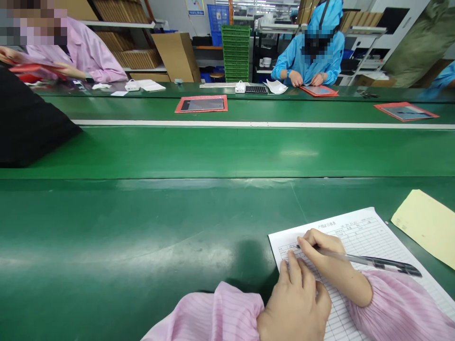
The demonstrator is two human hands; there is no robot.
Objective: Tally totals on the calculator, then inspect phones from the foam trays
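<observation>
My right hand (332, 263) pinches a clear pen (369, 261), its tip resting on the upper left of a printed white form (369, 232) lying on the green table (142, 246). My left hand (296, 303) lies flat on the form's left edge, fingers stretched out, just below the pen tip. Both my sleeves are pink.
A yellow sheet (428, 225) lies right of the form. Red trays with tablets (201, 103) (405, 112) sit on the far belt. A person in blue (313, 52) and a person in pink (85, 52) work across it. A black object (28, 128) stands at the left.
</observation>
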